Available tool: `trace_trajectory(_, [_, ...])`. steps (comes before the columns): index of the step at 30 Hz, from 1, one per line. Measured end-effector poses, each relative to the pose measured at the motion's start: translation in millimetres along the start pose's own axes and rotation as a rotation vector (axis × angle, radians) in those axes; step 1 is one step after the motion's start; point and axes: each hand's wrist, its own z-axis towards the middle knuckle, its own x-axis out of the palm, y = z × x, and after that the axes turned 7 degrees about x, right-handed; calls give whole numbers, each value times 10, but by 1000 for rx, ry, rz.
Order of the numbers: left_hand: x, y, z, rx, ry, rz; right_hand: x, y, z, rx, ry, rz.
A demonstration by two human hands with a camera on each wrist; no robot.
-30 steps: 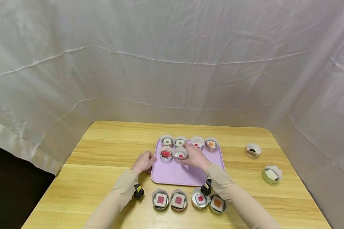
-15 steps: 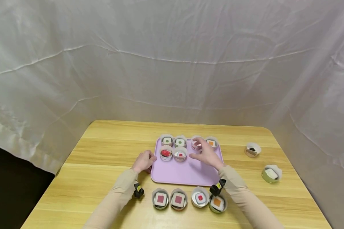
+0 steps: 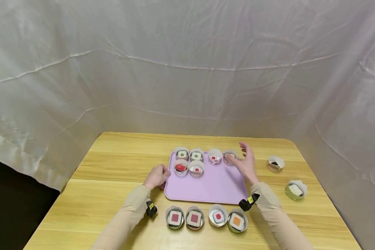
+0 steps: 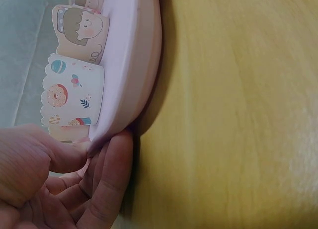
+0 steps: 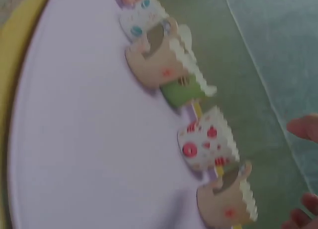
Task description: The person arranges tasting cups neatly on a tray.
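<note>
A lilac tray (image 3: 206, 187) lies on the wooden table. Its left edge is pinched by my left hand (image 3: 156, 176), thumb on top and fingers below the rim (image 4: 126, 114). Paper cups with toy sushi pieces stand on it: two green-centred at the back left, then a red-spotted cup (image 3: 215, 157) and an orange-centred one (image 5: 226, 204) at the back right. In front of the left pair are a strawberry-topped cup (image 3: 181, 168) and a red-centred cup (image 3: 196, 169). My right hand (image 3: 247, 165) is raised by the tray's right edge, fingers spread, holding nothing. Its thumb overlaps the orange-centred cup.
Along the near table edge stand several filled cups, among them a pink-centred one (image 3: 175, 217) and an orange-centred one (image 3: 237, 221). At the right are a brown cup (image 3: 275, 164) and a green cup (image 3: 296, 190). Grey fabric (image 3: 187, 86) hangs behind the table.
My right hand has let go of the red-centred cup in the tray's second row and moved right, past the back-row cups, to the tray's right edge. My left hand stays put.
</note>
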Motion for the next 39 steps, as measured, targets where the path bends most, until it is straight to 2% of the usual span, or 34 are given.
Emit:
trace_trajectory(8, [11, 10, 1, -7, 3, -11, -192, -218, 66, 76, -257, -62])
trace_trajectory(16, [16, 26, 10, -13, 2, -10, -404, -382, 137, 134, -429, -85])
trace_trajectory(27, [13, 38, 20, -7, 0, -13, -625, -506, 215, 201, -503, -105])
trace_trajectory(39, [10, 23, 9, -9, -4, -12, -726, -600, 263, 359, -467, -13])
